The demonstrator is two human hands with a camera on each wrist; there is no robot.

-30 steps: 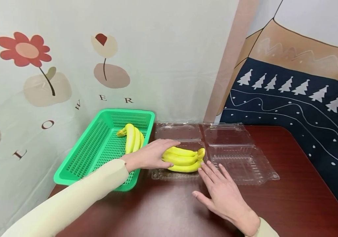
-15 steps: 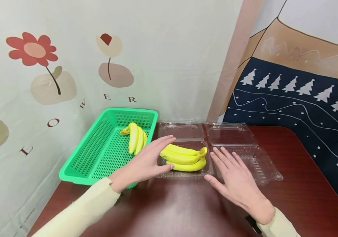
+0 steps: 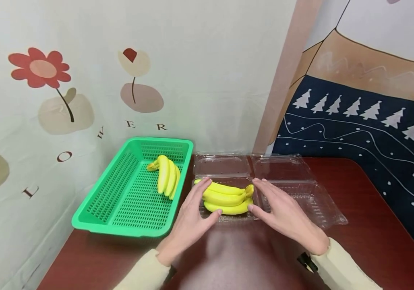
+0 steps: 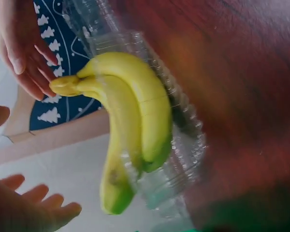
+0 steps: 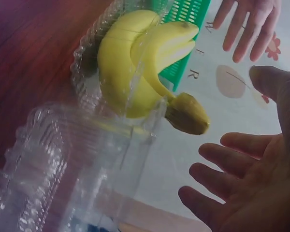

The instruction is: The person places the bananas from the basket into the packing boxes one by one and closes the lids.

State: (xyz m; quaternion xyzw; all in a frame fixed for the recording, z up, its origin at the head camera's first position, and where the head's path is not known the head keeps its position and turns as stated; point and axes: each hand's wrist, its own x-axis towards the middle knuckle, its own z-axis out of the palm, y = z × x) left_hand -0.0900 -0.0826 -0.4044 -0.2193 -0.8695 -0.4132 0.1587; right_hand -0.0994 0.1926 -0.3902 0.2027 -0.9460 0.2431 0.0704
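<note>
A bunch of yellow bananas (image 3: 225, 198) lies in the left clear plastic clamshell box (image 3: 241, 218), its stem end to the right. My left hand (image 3: 189, 219) is at the bunch's left end, fingers extended and thumb apart in front. At the stem end, my right hand (image 3: 288, 211) is held with fingers straight and thumb near the box's front. In the left wrist view the bananas (image 4: 135, 101) show greenish tips and rest within the box's ridged wall. From the right wrist, the brown stem (image 5: 187, 114) points toward the spread right fingers (image 5: 217, 181).
To the left stands a green plastic basket (image 3: 83, 219) with another bunch of bananas (image 3: 168, 177) in it. A second clear clamshell box (image 3: 310, 201) lies with its lid up, right of the first. A printed cloth (image 3: 207, 80) hangs behind the dark red table (image 3: 228, 257).
The left hand has drawn off the bananas to their left end. The right hand first moved away rightward, then came back in toward the stem. The bananas settled in the box.
</note>
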